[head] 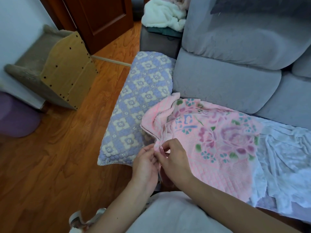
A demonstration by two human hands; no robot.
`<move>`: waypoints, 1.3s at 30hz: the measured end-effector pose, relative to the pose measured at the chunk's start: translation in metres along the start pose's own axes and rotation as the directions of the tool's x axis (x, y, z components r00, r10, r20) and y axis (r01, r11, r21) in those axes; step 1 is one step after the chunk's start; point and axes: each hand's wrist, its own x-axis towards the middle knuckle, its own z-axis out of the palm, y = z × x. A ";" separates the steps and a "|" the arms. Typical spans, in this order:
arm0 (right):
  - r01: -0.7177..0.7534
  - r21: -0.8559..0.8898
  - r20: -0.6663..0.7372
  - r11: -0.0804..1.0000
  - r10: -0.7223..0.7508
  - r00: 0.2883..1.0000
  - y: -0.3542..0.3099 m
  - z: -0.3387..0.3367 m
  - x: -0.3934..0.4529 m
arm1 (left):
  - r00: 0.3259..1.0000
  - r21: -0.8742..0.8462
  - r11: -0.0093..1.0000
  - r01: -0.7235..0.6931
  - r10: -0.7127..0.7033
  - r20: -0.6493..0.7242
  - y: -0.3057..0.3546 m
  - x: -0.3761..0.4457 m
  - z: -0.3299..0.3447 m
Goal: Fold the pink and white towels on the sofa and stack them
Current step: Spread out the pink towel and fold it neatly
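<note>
While the pink towel [217, 142] lies spread over the sofa seat [227, 84] near its front edge, you hold one bunched corner of it at the seat's front left corner, just beside the padded armrest cover [136, 105]. Your left hand [146, 163] and right hand [175, 158] meet at that corner, touching each other, and each grip is clamped on the gathered pink cloth, fingers curled round the folds. The towel (printed with large pink flowers and green leaves) is rumpled near your hands and flatter toward the right. Under it and past its right edge lies the white towel [286, 157], wrinkled and unfolded, running along the seat's front edge toward the right. A second heap of white fluffy cloth [161, 14] sits at the far end of the sofa, well apart from your hands. The wooden floor [58, 157] shows at left.
</note>
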 end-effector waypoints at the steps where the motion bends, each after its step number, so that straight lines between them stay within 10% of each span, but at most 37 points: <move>1: -0.009 -0.018 0.001 1.000 0.009 1.000 -0.001 -0.001 0.000 | 1.000 0.024 1.000 -0.013 0.013 -0.004 -0.001 0.001 0.000; 9: -0.094 -0.066 0.004 0.993 0.095 0.995 0.002 -0.006 0.002 | 0.985 0.263 0.949 -0.174 0.160 0.071 -0.014 0.007 -0.008; 14: -0.069 -0.067 0.056 0.995 0.073 0.996 0.005 0.000 -0.001 | 0.890 0.754 0.613 -0.235 0.447 -0.086 -0.007 0.009 -0.027; 30: -0.038 -0.099 0.138 0.994 0.052 0.989 -0.005 0.000 -0.004 | 0.937 0.608 0.715 -0.346 0.297 0.185 -0.014 -0.009 -0.032; 39: -0.281 0.143 0.210 0.949 0.248 0.946 0.000 -0.008 0.002 | 0.946 0.635 0.708 -0.310 0.295 0.133 -0.011 -0.002 -0.035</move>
